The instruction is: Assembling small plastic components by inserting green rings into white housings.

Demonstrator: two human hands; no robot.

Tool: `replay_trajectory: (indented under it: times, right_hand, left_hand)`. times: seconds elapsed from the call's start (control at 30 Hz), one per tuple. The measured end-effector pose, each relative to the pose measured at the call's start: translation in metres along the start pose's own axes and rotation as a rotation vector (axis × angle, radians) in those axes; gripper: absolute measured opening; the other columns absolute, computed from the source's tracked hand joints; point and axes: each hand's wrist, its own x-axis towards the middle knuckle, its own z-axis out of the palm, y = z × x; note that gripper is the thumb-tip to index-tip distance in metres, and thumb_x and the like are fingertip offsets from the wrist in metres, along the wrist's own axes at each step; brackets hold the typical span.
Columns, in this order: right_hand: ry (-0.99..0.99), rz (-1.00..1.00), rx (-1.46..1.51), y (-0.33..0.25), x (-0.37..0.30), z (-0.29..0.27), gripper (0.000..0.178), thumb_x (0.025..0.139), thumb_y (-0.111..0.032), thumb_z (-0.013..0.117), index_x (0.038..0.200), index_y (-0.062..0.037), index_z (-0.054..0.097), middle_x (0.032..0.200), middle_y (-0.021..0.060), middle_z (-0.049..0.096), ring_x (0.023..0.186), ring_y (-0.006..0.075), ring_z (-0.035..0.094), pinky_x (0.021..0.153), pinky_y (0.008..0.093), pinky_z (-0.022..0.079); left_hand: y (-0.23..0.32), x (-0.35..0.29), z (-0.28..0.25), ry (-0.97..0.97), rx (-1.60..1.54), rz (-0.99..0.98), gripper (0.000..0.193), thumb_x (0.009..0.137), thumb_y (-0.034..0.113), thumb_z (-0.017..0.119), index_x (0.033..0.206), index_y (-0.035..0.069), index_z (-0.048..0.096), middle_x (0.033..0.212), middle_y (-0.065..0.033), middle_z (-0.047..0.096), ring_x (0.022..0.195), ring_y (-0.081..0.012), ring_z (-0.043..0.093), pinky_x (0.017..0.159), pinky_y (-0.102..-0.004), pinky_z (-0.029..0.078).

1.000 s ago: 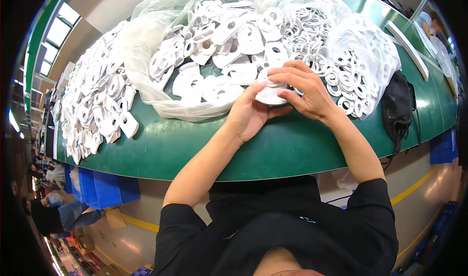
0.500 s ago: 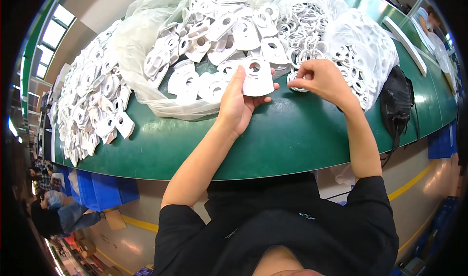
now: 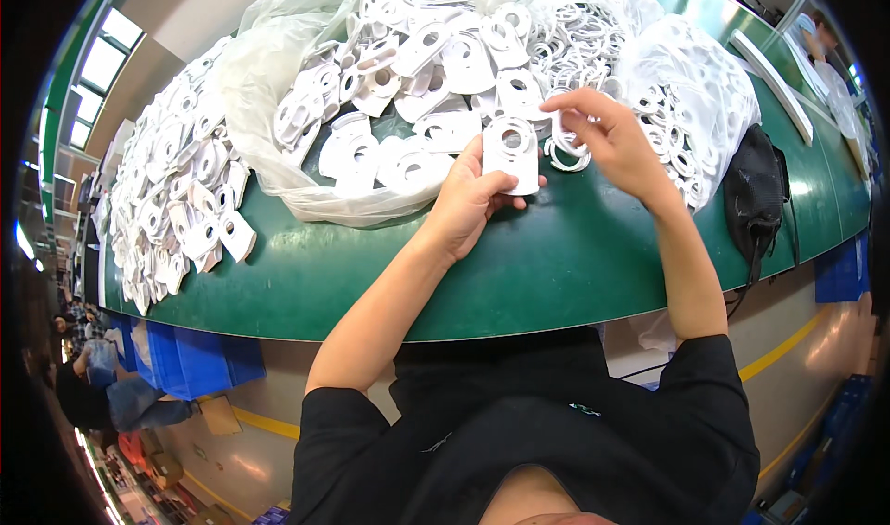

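My left hand (image 3: pixel 473 198) is closed around the lower end of a flat white plastic plate (image 3: pixel 513 174), its thumb lying on the face. The plate has a rounded end with a large round hole, and a raised rim surrounds that hole. To its right, my right hand (image 3: pixel 616 145) hovers with a bent, outstretched index finger and a gap to the thumb; I see nothing firmly held there. Just below these fingers, several loose white rings (image 3: pixel 568 161) lie on the green table, at the front of a larger heap of rings (image 3: pixel 575 43).
A clear plastic bag (image 3: pixel 324 208) holds many similar white plates. Another big pile of plates (image 3: pixel 176 191) covers the table's left side. On the right are a bag of rings (image 3: pixel 691 89), a black mesh pouch (image 3: pixel 753 196) and a long white strip (image 3: pixel 771 87).
The plate has turned more upright and shifted slightly right and down, with my left thumb now across its face. My right hand has risen from the loose rings, its fingers spreading.
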Motion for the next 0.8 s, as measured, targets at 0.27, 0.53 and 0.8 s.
replay_trajectory:
  times: [0.27,0.53,0.8]
  right_hand:
    - [-0.025,-0.17,-0.189,-0.006,-0.006,0.021,0.021,0.083,0.005,0.057,0.1,-0.0042,0.066,0.09,0.0072,0.059,0.08,0.0217,0.06,0.069,0.0288,0.048]
    - [-0.16,-0.258,-0.311,-0.006,-0.008,0.015,0.023,0.079,0.003,0.062,0.098,-0.0086,0.068,0.094,0.0045,0.058,0.081,0.021,0.06,0.068,0.0301,0.049]
    - [-0.086,-0.326,-0.314,-0.001,-0.004,0.022,0.026,0.075,0.004,0.064,0.097,-0.0081,0.069,0.093,0.0053,0.06,0.082,0.0227,0.059,0.069,0.0311,0.048]
  left_hand:
    - [0.002,-0.005,0.005,-0.117,0.079,-0.14,0.055,0.078,-0.001,0.046,0.132,0.002,0.036,0.109,-0.012,0.061,0.089,-0.0203,0.067,0.056,-0.0212,0.047]
    - [0.001,-0.003,0.004,-0.209,0.05,-0.16,0.054,0.08,0.001,0.045,0.133,0.002,0.034,0.11,-0.0123,0.058,0.085,-0.0186,0.067,0.053,-0.0223,0.046]
    - [-0.003,-0.003,0.0,-0.184,0.221,-0.079,0.044,0.094,0.018,0.051,0.133,0.003,0.037,0.092,-0.0078,0.066,0.078,-0.0096,0.065,0.05,-0.0175,0.042]
